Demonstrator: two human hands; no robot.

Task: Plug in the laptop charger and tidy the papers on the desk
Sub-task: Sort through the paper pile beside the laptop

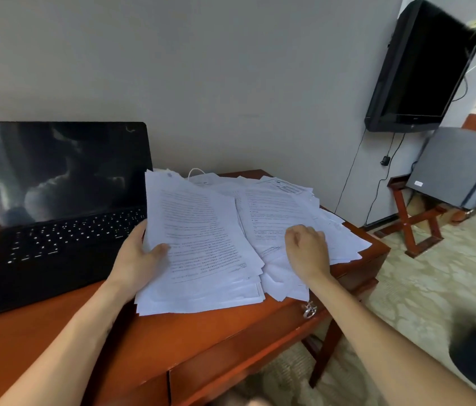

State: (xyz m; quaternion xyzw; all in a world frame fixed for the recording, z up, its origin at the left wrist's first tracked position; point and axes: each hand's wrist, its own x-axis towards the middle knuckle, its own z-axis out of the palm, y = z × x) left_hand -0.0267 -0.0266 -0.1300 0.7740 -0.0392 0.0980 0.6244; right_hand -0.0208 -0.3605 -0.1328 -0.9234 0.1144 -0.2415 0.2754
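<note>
Grips the gathered stack (201,244) by its left edge in the left hand (140,256), thumb on top. Sets the right hand (307,247), fingers curled, on loose sheets (345,232) just right; pinching or pressing, cannot tell. Fanned back-right across the desk (231,332), nearer that hand.

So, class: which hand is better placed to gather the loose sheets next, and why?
Right. The right hand sits on the loose sheets; the left hand grips the stack beside the laptop.
</note>
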